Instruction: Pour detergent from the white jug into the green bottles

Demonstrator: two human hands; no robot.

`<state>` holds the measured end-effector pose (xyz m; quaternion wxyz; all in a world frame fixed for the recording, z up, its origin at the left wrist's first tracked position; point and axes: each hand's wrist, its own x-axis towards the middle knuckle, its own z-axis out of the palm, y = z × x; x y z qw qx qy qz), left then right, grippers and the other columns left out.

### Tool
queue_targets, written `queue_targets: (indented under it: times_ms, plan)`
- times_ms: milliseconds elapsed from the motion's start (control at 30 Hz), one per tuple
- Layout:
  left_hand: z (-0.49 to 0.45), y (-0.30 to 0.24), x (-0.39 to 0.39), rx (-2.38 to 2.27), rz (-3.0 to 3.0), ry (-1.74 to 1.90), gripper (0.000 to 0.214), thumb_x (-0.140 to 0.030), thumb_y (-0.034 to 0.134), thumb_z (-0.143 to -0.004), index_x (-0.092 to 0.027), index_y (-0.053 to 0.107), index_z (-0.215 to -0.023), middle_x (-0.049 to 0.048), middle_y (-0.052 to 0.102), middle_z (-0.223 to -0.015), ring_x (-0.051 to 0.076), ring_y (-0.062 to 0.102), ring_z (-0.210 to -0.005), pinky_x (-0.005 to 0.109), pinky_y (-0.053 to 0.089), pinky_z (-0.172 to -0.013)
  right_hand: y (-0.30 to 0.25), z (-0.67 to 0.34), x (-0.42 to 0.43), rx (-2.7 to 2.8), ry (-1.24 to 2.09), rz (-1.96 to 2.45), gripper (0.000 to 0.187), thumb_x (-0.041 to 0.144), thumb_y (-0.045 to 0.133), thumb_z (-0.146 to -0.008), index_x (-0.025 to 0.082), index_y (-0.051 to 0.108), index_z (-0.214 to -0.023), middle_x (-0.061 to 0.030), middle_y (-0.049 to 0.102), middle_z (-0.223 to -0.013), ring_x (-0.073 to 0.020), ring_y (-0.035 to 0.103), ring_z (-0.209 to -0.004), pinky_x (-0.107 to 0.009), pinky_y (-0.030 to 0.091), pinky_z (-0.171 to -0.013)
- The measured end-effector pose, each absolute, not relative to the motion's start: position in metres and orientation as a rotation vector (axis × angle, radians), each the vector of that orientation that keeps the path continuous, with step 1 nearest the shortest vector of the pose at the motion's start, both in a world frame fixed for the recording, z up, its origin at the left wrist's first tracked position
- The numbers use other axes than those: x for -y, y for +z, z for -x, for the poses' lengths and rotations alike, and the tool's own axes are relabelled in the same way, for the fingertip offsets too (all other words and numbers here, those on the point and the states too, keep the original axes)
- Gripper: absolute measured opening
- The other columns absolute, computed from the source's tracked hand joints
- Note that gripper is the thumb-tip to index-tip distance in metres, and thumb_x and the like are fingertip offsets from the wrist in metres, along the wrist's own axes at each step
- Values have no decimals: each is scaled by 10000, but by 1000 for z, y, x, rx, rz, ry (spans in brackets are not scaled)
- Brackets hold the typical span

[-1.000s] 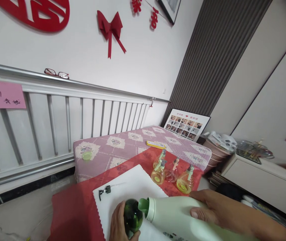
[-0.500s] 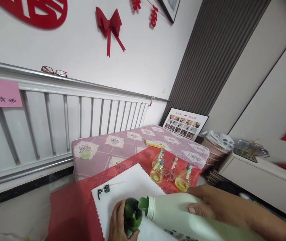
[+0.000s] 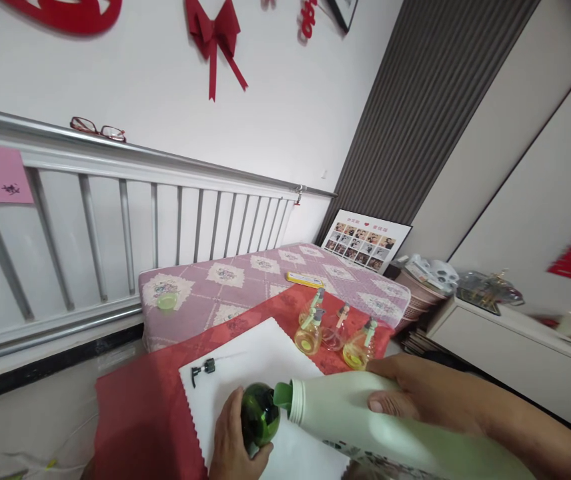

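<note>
My left hand (image 3: 230,443) is wrapped around a round dark green bottle (image 3: 260,417) that stands on a white cloth (image 3: 245,363). My right hand (image 3: 418,393) grips a large white jug (image 3: 360,420), tipped on its side. The jug's green spout (image 3: 282,395) rests against the top of the green bottle. A black pump head (image 3: 202,369) with its thin tube lies loose on the cloth, to the left of the bottle.
Several small spray bottles (image 3: 330,330) with yellow liquid stand on the red tablecloth (image 3: 140,413). Behind is a pink patterned surface (image 3: 265,270) with a green lid (image 3: 167,301) and a yellow flat object (image 3: 305,279). A white railing (image 3: 115,220) with glasses (image 3: 97,128) runs left; a white cabinet (image 3: 510,353) stands right.
The view has dropped and shifted slightly, so everything sits a little higher and further left in the picture. Both hands keep their hold, with the jug still tipped at the green bottle.
</note>
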<state>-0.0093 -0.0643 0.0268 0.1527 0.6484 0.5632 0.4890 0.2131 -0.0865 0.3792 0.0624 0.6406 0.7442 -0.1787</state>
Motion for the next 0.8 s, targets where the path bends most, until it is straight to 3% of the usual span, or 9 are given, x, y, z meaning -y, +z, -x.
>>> queue_targets:
  times_ms: [233, 800]
  plan:
    - [12, 35, 66, -1601, -1854, 1369, 877, -203, 626, -639, -145, 255, -1432, 189, 485, -1434, 319, 479, -1320, 481, 404, -1104, 384, -211, 85, -2178, -612, -1862, 471, 639, 470, -842, 210, 652, -904, -103, 718, -958, -283, 656, -859, -317, 471, -678]
    - [15, 40, 68, -1588, -1808, 1276, 830, -199, 631, -662, -165, 299, -1422, 177, 438, -1468, 322, 440, -1352, 514, 390, -1118, 387, -207, 87, -2236, -538, -1862, 470, 651, 494, -818, 198, 615, -796, -66, 689, -803, -226, 617, -722, -274, 382, -578]
